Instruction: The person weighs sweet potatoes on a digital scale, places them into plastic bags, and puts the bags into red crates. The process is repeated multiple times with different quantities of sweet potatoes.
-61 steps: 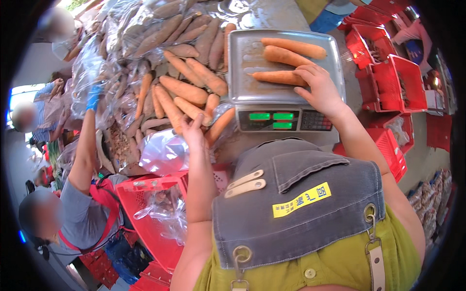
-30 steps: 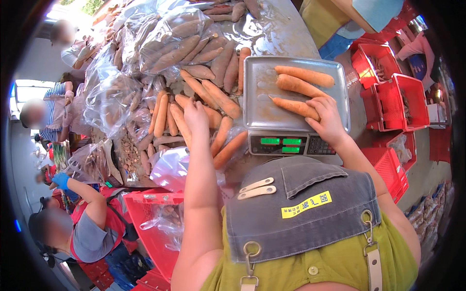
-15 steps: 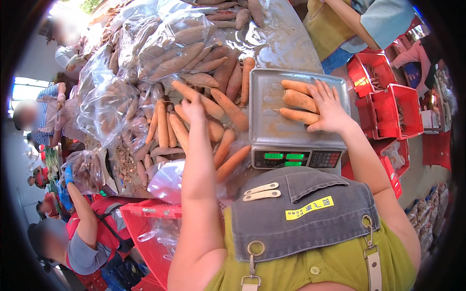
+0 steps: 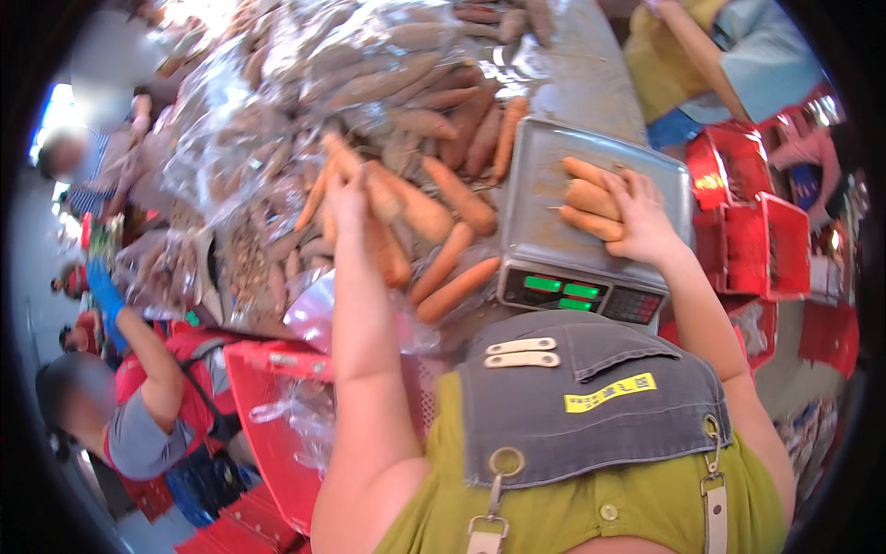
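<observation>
My left hand (image 4: 347,201) is closed round an orange carrot (image 4: 338,153), over a loose heap of carrots (image 4: 420,212) on the table. My right hand (image 4: 644,222) is on the steel pan (image 4: 544,166) of a digital scale, its fingers curled over the right ends of three carrots (image 4: 589,196) lying side by side. The scale's green-lit display (image 4: 559,289) faces me. More carrots (image 4: 457,291) lie between the heap and the scale, partly on clear plastic. Blur hides exactly how the left fingertips sit.
Reddish-brown sweet potatoes (image 4: 397,88), some under clear plastic bags (image 4: 212,166), cover the table beyond. Red crates stand at the right (image 4: 773,249) and near left (image 4: 277,434). Co-workers are at the left and far right; one wears a blue glove (image 4: 106,295).
The view has shifted, so the table and scale sit further right. My left hand has drawn its carrot slightly left among the heap. My right fingers, spread before, are more curled over the carrots.
</observation>
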The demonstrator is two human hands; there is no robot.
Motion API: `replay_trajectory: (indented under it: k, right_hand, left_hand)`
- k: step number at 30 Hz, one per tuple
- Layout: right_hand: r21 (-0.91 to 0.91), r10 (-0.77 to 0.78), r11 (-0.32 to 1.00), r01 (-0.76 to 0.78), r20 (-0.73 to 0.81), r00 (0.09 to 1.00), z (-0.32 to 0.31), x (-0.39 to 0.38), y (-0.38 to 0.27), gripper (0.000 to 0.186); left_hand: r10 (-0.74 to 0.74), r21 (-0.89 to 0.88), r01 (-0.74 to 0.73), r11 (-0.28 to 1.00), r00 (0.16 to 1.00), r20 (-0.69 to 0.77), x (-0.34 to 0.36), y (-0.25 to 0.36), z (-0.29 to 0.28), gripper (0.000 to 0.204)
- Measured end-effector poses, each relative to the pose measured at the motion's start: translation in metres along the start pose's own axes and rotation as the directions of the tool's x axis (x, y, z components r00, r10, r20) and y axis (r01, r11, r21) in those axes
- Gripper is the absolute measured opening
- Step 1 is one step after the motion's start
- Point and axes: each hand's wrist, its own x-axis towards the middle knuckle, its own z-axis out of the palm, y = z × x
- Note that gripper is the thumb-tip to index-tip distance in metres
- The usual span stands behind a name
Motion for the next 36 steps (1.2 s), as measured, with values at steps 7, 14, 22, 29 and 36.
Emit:
replay_trajectory:
  k: [7, 14, 22, 29, 36]
  right_hand:
    - [-0.063, 0.061, 0.996, -0.061, -0.012, 0.998, 0.007, -0.016, -0.006, 0.097]
    - [0.036, -0.013, 0.999, 0.022, -0.216, 0.976, 0.013, -0.019, -0.028, 0.079]
    - [0.376, -0.132, 0.885, 0.275, -0.363, 0.922, -0.017, -0.027, -0.089, 0.055]
    - [0.511, -0.207, 0.783, 0.355, -0.325, 0.923, -0.003, -0.023, -0.135, 0.044]
    - [0.896, -0.209, 0.419, 0.149, -0.064, 0.976, 0.007, 0.003, -0.165, 0.038]
  left_hand:
    - [-0.101, 0.891, -0.053, 0.452, 0.989, 0.11, -0.046, 0.089, -0.08, 0.042]
    - [-0.668, 0.979, -0.205, 0.005, 0.728, 0.156, -0.103, 0.018, -0.153, 0.027]
    - [-0.222, 0.87, 0.055, 0.491, 0.973, 0.063, -0.064, 0.072, -0.177, 0.029]
    - [-0.263, 0.89, -0.454, 0.027, 0.856, 0.445, -0.113, 0.009, -0.119, 0.028]
    - [0.122, 0.599, -0.277, 0.751, 0.95, 0.286, -0.089, 0.119, -0.135, 0.017]
